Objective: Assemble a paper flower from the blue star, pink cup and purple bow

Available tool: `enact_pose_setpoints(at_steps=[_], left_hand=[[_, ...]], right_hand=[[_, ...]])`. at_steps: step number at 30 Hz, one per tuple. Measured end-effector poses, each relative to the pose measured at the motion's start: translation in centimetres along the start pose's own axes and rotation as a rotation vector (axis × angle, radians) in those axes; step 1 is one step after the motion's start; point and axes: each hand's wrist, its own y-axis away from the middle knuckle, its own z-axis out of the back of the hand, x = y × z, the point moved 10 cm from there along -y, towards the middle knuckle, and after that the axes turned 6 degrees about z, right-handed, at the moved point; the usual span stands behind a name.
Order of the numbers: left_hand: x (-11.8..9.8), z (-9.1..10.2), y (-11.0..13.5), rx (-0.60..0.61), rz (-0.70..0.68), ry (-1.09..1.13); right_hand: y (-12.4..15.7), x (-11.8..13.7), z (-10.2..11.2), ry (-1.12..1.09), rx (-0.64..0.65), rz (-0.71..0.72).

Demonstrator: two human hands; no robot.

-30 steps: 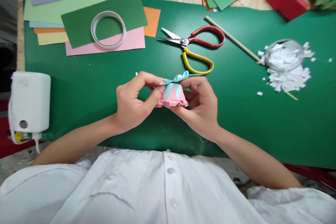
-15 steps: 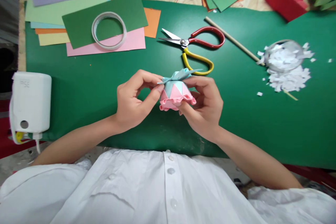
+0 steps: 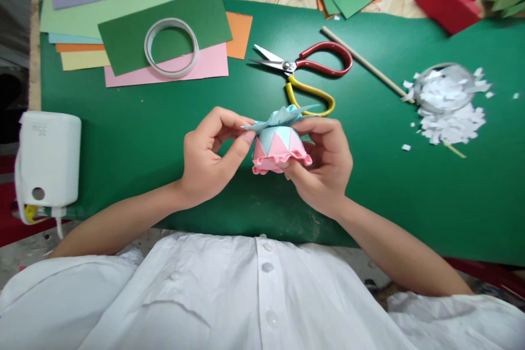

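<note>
I hold a small pink paper flower (image 3: 279, 152) with light-blue pointed petals on top, above a green mat (image 3: 135, 131). My right hand (image 3: 326, 167) wraps around its right side and underside, fingers curled. My left hand (image 3: 209, 156) pinches a light-blue petal tip at the flower's upper left between thumb and forefinger. The flower's frilled pink rim faces me.
Scissors (image 3: 305, 74) with one red and one yellow handle lie just beyond my hands. A tape ring (image 3: 171, 46) rests on stacked coloured paper sheets (image 3: 123, 16) at the back left. A white device (image 3: 49, 158) stands left. White paper scraps (image 3: 449, 109), a clear dish and a wooden stick (image 3: 365, 63) lie right.
The flower has turned and shifted slightly right in my hands, its pink rim swinging more toward me. My right hand moved a little right with it; the left hand kept its pinch.
</note>
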Motion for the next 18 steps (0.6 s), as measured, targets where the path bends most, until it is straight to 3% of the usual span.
enact_pose_setpoints(at_steps=[6,18], left_hand=[[0.28,-0.22,0.02,0.026,0.011,-0.044],[0.23,-0.42,-0.11,0.047,0.013,0.002]], right_hand=[[-0.20,0.09,0.00,0.068,0.022,0.028],[-0.14,-0.21,-0.21,-0.011,0.060,0.013]])
